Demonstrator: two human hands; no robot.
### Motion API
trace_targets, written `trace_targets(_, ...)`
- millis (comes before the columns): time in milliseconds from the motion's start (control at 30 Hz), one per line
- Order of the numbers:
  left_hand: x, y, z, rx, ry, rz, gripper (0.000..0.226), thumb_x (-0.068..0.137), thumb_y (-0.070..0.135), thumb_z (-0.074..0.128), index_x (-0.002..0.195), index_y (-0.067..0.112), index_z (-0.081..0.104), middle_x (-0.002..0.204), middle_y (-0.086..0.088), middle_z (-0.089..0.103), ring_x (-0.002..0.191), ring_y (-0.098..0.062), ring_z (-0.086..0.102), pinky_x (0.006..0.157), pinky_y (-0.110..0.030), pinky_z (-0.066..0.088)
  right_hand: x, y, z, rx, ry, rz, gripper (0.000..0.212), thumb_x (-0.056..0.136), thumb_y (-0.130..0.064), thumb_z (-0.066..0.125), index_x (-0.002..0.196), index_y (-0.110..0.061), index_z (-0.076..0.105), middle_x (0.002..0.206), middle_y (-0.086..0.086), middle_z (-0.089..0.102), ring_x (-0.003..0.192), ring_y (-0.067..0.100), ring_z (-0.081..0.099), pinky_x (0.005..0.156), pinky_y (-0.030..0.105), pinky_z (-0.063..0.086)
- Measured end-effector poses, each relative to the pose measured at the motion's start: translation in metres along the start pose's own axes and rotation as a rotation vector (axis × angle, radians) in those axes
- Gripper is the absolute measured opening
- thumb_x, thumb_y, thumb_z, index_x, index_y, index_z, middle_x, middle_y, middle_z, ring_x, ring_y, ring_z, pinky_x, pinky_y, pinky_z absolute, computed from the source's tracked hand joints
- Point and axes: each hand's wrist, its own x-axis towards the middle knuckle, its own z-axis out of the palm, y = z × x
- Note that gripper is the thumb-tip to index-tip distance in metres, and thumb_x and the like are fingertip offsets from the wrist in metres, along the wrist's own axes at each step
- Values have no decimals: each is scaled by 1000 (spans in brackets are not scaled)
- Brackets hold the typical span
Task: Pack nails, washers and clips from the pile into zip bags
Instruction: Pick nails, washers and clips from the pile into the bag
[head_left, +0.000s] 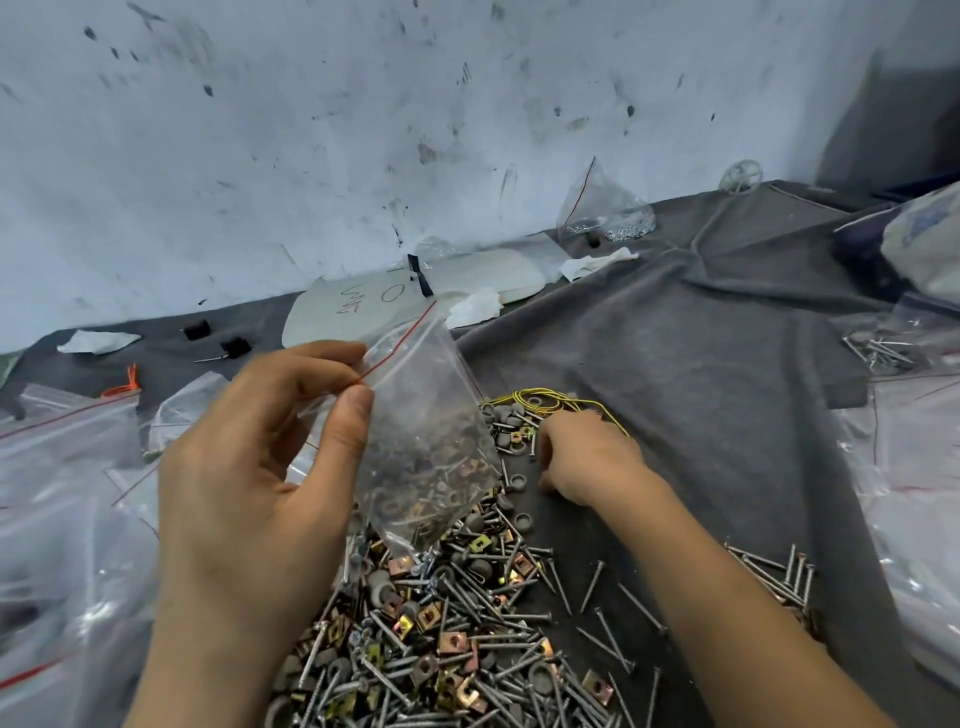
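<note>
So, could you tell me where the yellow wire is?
In the head view, the yellow wire lies at the far end of the pile, just beyond the right hand.

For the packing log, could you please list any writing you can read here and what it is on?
"O": handwritten on the white sheet by the wall.
Scrawl beside it on that sheet: not legible.
Blue print on the white bag at the right edge: too blurred to read.
</note>
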Motion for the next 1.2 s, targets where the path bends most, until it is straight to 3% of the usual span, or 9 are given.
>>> trace_targets(300, 0, 3, -1, -21, 3, -22, 6, 87, 42, 56, 87, 46, 61, 106, 17, 68, 107, -10, 65, 90, -19, 52, 2, 1, 3, 47, 30, 4, 30, 89, -5, 54, 117, -14, 60, 122, 12, 56, 110, 32, 56, 88, 37, 50)
trace_targets(467, 1, 1, -1, 42, -33, -5, 7, 88, 44, 54, 88, 48, 59, 108, 23, 66, 107, -11, 65, 89, -18, 51, 3, 3, -3, 101, 37, -25, 21, 84, -12, 63, 105, -11, 63, 113, 12, 61, 102, 29, 60, 82, 34, 52)
trace_targets(533, 1, 1, 0, 38, -50, 4, 8, 88, 43, 55, 89, 48, 60, 108, 24, 66, 109, -13, 65, 91, -26, 52, -1, 5, -17, 267, 85, -77, 5, 79, -13, 66, 84, -12, 67, 94, 10, 67, 82, 22, 65, 66, 26, 50)
trace_targets(633, 0, 0, 1, 41, -73, 6, 6, 87, 42, 55, 90, 42, 61, 108, 22, 66, 109, -16, 65, 91, -38, 52, -18, 1, -46, 723, 154, -231, 19, 75, -7, 70, 64, -19, 61, 61, -3, 63, 48, 7, 54, 48, 20, 41)
trace_targets(700, 0, 0, 3, 76, -106, 18, 8, 88, 41, 54, 90, 37, 60, 109, 21, 65, 108, -14, 65, 90, -44, 54, -36, -5, -64, 1032, 237, -392, 22, 73, 0, 68, 63, -19, 61, 54, -6, 60, 43, 4, 46, 46, 20, 37)
trace_targets(767, -1, 1, 5, 90, -148, 30, 9, 88, 41, 53, 90, 35, 60, 111, 20, 64, 108, -10, 64, 89, -48, 54, -54, -13, -79, 1155, 380, -519, 23, 74, 1, 68, 66, -20, 62, 56, -8, 59, 44, 3, 45, 44, 16, 36)
trace_targets(833, -2, 3, 8, 79, -178, 38, 10, 88, 41, 53, 93, 35, 60, 111, 19, 64, 107, -8, 64, 89, -48, 54, -70, -22, -86, 1120, 481, -622, 21, 75, -3, 71, 69, -21, 63, 58, -11, 60, 46, 2, 46, 44, 14, 37)
trace_targets(1000, -4, 9, 12, 26, -229, 65, 11, 89, 39, 54, 94, 31, 61, 112, 16, 66, 110, -12, 64, 89, -46, 54, -80, -31, -84, 857, 458, -720, 11, 79, -14, 74, 77, -22, 67, 66, -17, 63, 59, 14, 56, 55, 12, 39)
trace_targets(1200, -2, 3, 7, 73, -110, 49, 8, 89, 41, 54, 89, 36, 60, 109, 22, 67, 105, -11, 66, 86, -43, 56, -51, -19, -75, 958, 537, -504, 23, 83, -7, 64, 73, -27, 65, 65, -15, 62, 52, -1, 51, 50, 12, 40)
